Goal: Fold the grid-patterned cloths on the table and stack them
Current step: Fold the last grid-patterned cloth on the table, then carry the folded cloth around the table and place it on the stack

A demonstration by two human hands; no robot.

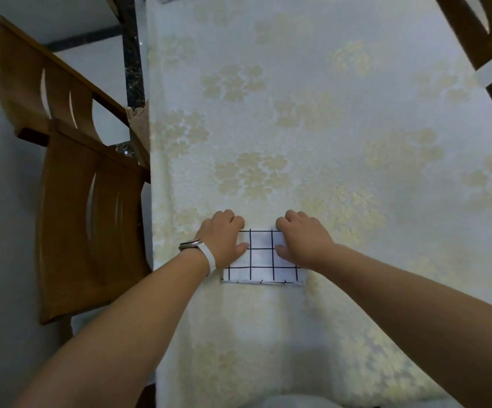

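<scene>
Both my left hand [222,235] and right hand [303,234] are pressing, fingers curled, on a folded white black-gridded cloth [262,257]. It is lying on the cream floral tablecloth [327,128].

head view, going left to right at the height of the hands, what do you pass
brown wooden chair → white wristband with watch → left hand → folded white cloth with black grid lines → right hand → bare cream floral tablecloth

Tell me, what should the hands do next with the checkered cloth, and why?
Probably press along the far edge to set the crease: both the left hand and right hand rest on the folded grid cloth, already a small neat rectangle.
</scene>
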